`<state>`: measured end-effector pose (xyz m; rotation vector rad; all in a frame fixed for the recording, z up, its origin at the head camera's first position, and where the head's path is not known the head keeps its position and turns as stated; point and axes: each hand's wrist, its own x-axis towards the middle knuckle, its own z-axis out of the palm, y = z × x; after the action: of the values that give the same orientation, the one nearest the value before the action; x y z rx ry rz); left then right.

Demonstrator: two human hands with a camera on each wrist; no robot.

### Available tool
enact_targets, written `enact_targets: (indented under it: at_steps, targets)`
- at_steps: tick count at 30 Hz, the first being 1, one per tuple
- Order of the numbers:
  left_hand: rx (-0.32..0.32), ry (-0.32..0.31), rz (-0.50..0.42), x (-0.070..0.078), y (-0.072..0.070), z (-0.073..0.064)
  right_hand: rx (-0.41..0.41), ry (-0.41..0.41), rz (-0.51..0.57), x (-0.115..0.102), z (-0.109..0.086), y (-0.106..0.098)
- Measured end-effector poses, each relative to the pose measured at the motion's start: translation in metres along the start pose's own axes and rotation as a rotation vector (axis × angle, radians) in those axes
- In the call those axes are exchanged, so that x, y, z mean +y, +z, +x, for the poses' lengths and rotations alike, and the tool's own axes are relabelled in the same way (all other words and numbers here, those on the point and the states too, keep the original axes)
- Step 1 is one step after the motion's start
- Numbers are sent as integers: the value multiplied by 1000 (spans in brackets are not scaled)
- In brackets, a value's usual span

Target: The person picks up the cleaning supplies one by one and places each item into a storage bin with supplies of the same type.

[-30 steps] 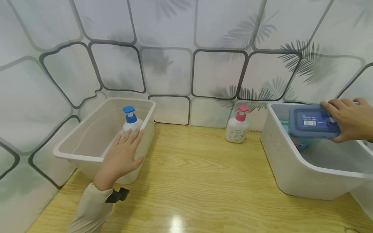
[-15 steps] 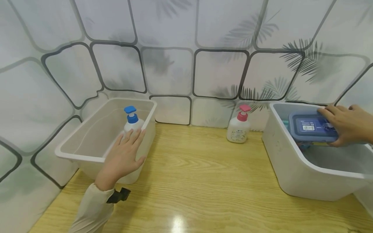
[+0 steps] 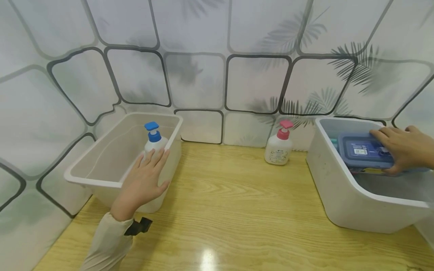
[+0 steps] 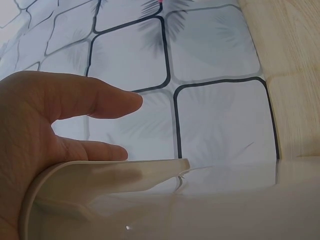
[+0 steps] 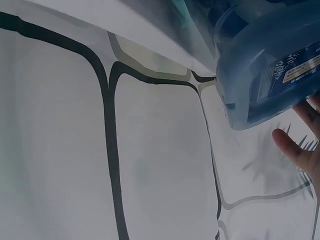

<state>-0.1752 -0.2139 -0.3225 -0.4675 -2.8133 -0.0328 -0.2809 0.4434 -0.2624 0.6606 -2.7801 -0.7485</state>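
Observation:
My right hand [image 3: 405, 146] grips one end of a blue lidded plastic food container [image 3: 366, 152], low inside the right bin [image 3: 359, 210]. The lid carries a printed label. In the right wrist view, the container's translucent blue body [image 5: 265, 70] fills the upper right corner, and the fingers [image 5: 307, 117] show at its edge. My left hand [image 3: 142, 182] lies with fingers spread over the front corner of the left bin [image 3: 91, 182]. Just beyond those fingertips, a white pump bottle with a blue top [image 3: 155, 137] stands in that bin, its lower part hidden by the hand.
Between the bins, a white pump bottle with a pink top [image 3: 278, 148] stands on the wooden table [image 3: 223, 203] against the patterned wall [image 3: 193, 81]. A teal item [image 3: 334, 142] shows inside the right bin beside the food container.
My right hand has lowered the food container from above the right bin's rim down into the bin. The left hand has stayed where it was.

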Motion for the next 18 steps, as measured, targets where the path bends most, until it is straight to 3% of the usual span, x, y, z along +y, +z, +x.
enact_targets:
  at_steps: [18]
  targets:
    - [8,6,11,-1,0,1,-49,-88,-15,-5,-10,0]
